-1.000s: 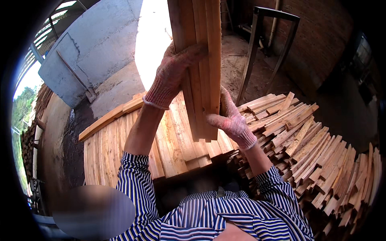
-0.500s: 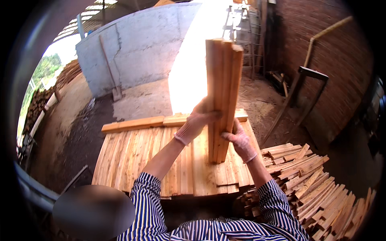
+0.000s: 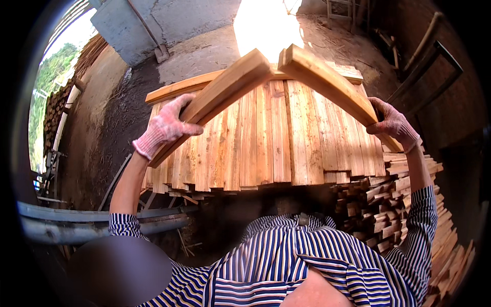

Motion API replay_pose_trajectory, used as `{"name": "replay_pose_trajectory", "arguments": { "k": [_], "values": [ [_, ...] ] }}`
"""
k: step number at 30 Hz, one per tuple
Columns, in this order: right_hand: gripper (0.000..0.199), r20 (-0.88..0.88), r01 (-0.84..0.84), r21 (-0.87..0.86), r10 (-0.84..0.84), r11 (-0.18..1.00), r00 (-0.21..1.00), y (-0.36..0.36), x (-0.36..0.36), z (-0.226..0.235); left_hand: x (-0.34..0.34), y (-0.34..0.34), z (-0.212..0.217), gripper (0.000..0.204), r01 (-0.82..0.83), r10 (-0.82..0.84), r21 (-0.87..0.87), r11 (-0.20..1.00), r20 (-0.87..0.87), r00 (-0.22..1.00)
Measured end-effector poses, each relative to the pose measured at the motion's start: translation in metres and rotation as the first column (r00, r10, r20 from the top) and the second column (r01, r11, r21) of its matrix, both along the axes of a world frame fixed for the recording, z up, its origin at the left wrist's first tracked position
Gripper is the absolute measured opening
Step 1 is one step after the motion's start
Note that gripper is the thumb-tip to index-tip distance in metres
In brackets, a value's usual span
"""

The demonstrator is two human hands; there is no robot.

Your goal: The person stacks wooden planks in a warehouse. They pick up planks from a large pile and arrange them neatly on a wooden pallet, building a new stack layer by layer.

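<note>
My left hand (image 3: 166,128), in a pink knit glove, grips a bundle of wooden slats (image 3: 220,94) that slants up to the right. My right hand (image 3: 393,124), also gloved, grips a second bundle of wooden slats (image 3: 327,82) that slants up to the left. The two bundles' far ends almost meet above a flat layer of pale wooden boards (image 3: 266,138) laid side by side in front of me. A long plank (image 3: 174,92) lies crosswise along the far edge of that layer.
A heap of loose wooden slats (image 3: 388,204) is piled at the right. Grey metal pipes (image 3: 92,225) run at the lower left. A grey wall panel (image 3: 148,20) and dirt floor lie beyond; a metal frame (image 3: 434,61) stands far right.
The single upright bundle held in both hands has been split into two. Each hand now holds one half, lowered and spread apart over the board layer.
</note>
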State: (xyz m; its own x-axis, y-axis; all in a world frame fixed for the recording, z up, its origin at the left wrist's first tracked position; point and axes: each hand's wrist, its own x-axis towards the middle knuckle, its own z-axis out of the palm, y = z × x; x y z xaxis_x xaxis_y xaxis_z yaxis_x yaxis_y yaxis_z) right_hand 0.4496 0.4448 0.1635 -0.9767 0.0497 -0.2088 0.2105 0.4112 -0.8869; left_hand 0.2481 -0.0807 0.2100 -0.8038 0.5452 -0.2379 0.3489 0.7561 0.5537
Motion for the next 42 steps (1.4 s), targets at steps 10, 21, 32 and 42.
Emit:
{"name": "replay_pose_trajectory", "arguments": {
  "k": [10,21,32,42],
  "values": [
    [0.074,0.423,-0.373,0.802,-0.002,0.466,0.906,-0.121,-0.028,-0.086,0.017,-0.100,-0.146,0.079,0.087,-0.154,-0.596,0.798,-0.062,0.986],
    [0.065,0.355,-0.345,0.825,0.064,0.448,0.933,-0.123,-0.018,-0.093,0.026,-0.111,-0.157,0.078,0.100,-0.190,-0.452,0.886,-0.158,0.969],
    [0.061,0.315,-0.311,0.844,0.065,0.436,0.947,-0.111,-0.023,-0.065,0.012,-0.090,-0.148,0.075,0.119,-0.235,-0.542,0.832,-0.151,0.960],
    [0.095,0.051,-0.128,0.752,0.137,0.646,0.989,-0.080,-0.162,-0.084,-0.184,-0.019,-0.125,0.088,0.102,-0.228,-0.398,0.912,-0.283,0.932]
  ]
}}
